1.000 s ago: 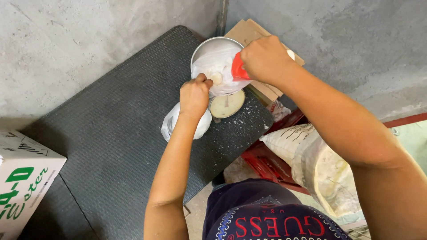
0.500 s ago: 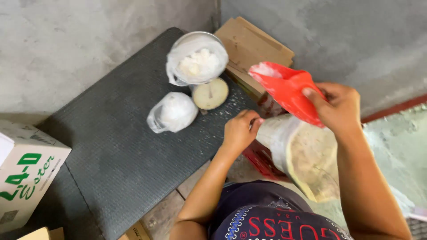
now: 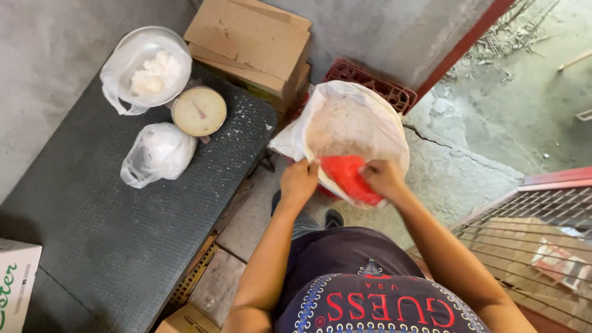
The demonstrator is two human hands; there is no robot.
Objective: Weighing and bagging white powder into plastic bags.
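I am standing over a large white sack (image 3: 351, 120) of pale flour, which is sitting open-mouthed on the floor at the right of the dark ribbed table (image 3: 123, 234), in front of a red crate (image 3: 376, 83) and a stack of brown cardboard boxes (image 3: 253, 43). My left hand (image 3: 299, 180) is closing its grip on the near rim of the sack, pinching the edge and holding the mouth open. My right hand (image 3: 383, 179) is gripping a red scoop (image 3: 346, 176), fingers wrapped round its handle, and is tipping the scoop down inside the near edge of the sack. On the table, well apart from my hands to the far left, a round dial scale (image 3: 198, 111) is lying face up, with a bowl lined by a clear plastic bag (image 3: 147, 68) of white lumps just beyond it and a knotted bag of flour (image 3: 157, 153) resting just nearer. A white carton (image 3: 15, 283) is showing at the near left corner.
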